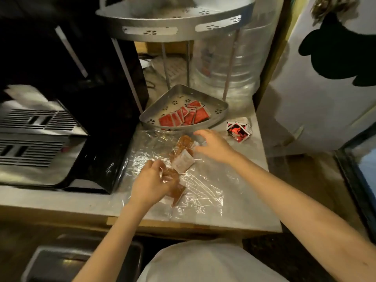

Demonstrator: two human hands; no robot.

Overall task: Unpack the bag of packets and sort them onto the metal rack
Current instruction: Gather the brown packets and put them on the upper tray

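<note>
My left hand [150, 185] curls round a bunch of brown packets [175, 185] at six o'clock on the clear plastic bag [203, 192]. My right hand [213, 145] hovers with fingers spread wide over more brown and white packets [183, 153] at the bag's twelve o'clock. Red packets [183, 117] lie in the metal rack's lower tray [162, 102] beyond; a red-and-black heap [238, 130] sits at three o'clock of it.

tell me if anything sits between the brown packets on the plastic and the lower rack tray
Nothing visible blocks the way. The brown packets lie on the clear plastic bag just in front of the lower rack tray, with only crinkled plastic between. The right hand hovers beside them; red packets fill the tray's front.
</note>
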